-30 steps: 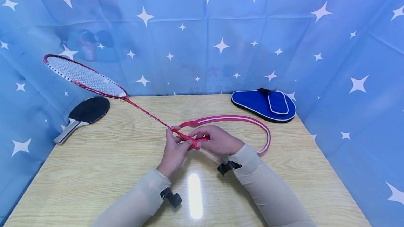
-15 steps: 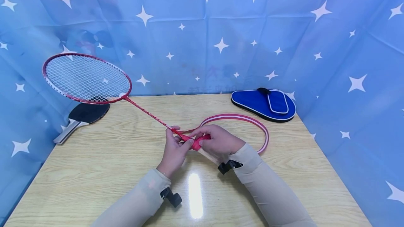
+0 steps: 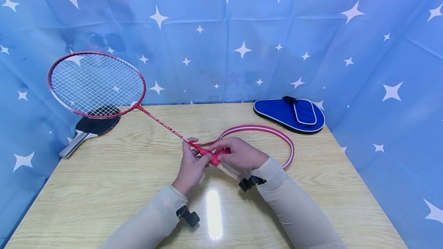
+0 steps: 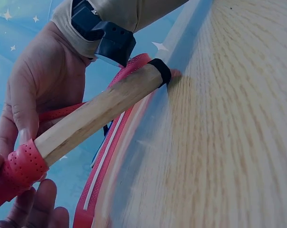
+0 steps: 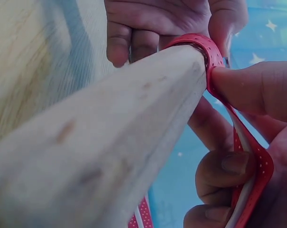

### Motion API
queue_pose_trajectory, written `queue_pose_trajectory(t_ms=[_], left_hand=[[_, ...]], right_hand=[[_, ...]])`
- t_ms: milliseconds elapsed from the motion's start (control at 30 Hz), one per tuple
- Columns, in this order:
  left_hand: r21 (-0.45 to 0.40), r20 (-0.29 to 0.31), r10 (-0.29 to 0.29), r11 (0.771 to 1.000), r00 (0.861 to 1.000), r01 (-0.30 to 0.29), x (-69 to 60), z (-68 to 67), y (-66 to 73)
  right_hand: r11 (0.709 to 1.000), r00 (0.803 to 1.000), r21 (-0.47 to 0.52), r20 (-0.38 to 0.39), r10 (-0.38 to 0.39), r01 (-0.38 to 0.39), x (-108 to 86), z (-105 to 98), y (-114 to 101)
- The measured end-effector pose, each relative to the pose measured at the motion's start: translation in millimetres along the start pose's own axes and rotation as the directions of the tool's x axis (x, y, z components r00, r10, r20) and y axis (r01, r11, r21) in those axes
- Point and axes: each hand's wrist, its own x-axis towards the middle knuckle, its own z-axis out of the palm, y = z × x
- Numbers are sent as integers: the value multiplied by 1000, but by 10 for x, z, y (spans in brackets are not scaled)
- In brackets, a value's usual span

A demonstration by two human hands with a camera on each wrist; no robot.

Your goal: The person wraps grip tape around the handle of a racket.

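A red badminton racket (image 3: 160, 123) slants up to the left in the head view, its strung head raised at the far left. My left hand (image 3: 192, 168) grips it at the top of the handle, the thumb on the wrapped part. Pink perforated grip tape (image 4: 22, 168) circles the upper handle in the left wrist view; below it the wooden handle (image 4: 96, 118) is bare down to a black band. With thumb and fingers my right hand (image 3: 243, 155) pinches the tape beside the wrap. The tape's loose length, white-striped, loops on the table behind that hand.
A black table tennis bat (image 3: 98, 121) lies at the left edge, partly behind the racket head. At the back right is a blue paddle case (image 3: 283, 112) with white piping. Star-patterned blue cloth (image 3: 207, 49) closes off the back and sides of the wooden table (image 3: 114, 187).
The racket has rolled about its shaft, so its strings now face the head camera more fully. The loose tape loop has drawn in slightly. Both hands keep nearly the same place.
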Motion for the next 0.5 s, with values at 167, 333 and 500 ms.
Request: queue_pose_trajectory(t_ms=[167, 333, 500], left_hand=[[-29, 14, -20, 999, 1000, 20, -2, 2, 11], [-46, 26, -29, 998, 999, 30, 0, 1, 14], [-40, 19, -13, 999, 1000, 14, 4, 2, 12]], right_hand=[[1000, 1000, 13, -8, 22, -22, -11, 9, -15], [998, 999, 36, -12, 52, -51, -16, 9, -29], [995, 997, 51, -9, 81, -80, -11, 3, -18]])
